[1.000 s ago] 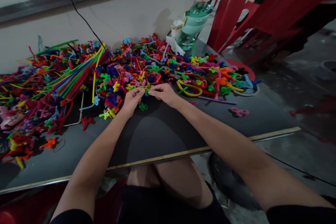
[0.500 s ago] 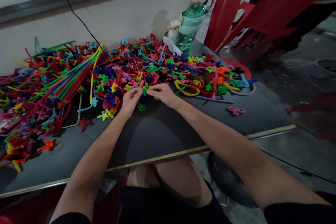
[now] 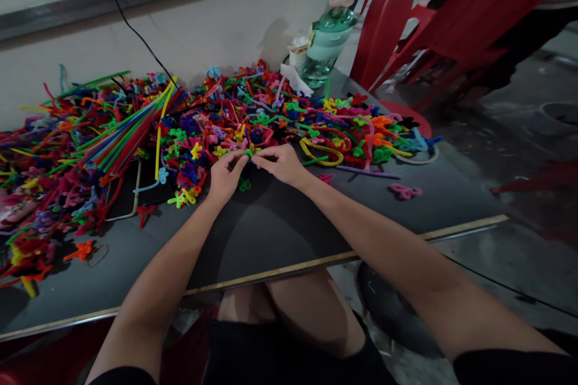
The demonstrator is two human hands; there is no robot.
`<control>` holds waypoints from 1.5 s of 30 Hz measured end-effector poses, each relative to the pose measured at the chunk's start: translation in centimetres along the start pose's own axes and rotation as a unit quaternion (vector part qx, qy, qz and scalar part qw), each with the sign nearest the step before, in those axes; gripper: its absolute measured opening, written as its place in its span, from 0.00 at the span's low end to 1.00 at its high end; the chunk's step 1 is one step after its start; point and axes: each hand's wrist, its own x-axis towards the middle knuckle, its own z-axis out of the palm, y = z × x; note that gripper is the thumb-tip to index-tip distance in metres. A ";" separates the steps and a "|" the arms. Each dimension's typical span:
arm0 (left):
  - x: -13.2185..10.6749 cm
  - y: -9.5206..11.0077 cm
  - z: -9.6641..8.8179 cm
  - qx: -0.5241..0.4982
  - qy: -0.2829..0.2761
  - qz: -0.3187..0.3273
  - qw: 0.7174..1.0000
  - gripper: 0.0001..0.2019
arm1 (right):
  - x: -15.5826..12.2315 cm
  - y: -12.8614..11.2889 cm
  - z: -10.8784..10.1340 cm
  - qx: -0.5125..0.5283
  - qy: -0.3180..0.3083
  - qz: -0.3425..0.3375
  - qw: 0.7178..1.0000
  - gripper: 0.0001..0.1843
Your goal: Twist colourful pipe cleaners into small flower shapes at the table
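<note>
Between my two hands, above the dark table (image 3: 271, 234), is a small green pipe cleaner shape (image 3: 248, 154). My left hand (image 3: 227, 174) pinches its left side with thumb and forefinger. From the right, my right hand (image 3: 280, 165) closes its fingertips on the other side, so much of the shape is hidden. Just below, a darker green pipe cleaner flower (image 3: 244, 184) lies on the table. Behind my hands spreads a big heap of bent pipe cleaners (image 3: 266, 117) in many colours.
Straight pipe cleaners (image 3: 130, 132) lie bundled at the left, near a phone-like dark object (image 3: 153, 191). A green bottle (image 3: 329, 42) stands at the back. A pink twisted piece (image 3: 406, 191) lies at right. Red chairs (image 3: 383, 30) stand beyond the table, near another person's legs (image 3: 524, 42).
My fingers have shifted slightly around the green pipe cleaner shape, the thumbs now lower and the forefingers more arched. The heap and table look the same.
</note>
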 end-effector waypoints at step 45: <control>0.2 -0.4 0.0 -0.054 -0.061 -0.007 0.997 0.03 | -0.6 0.4 1.2 -0.017 0.099 -0.137 0.986 0.13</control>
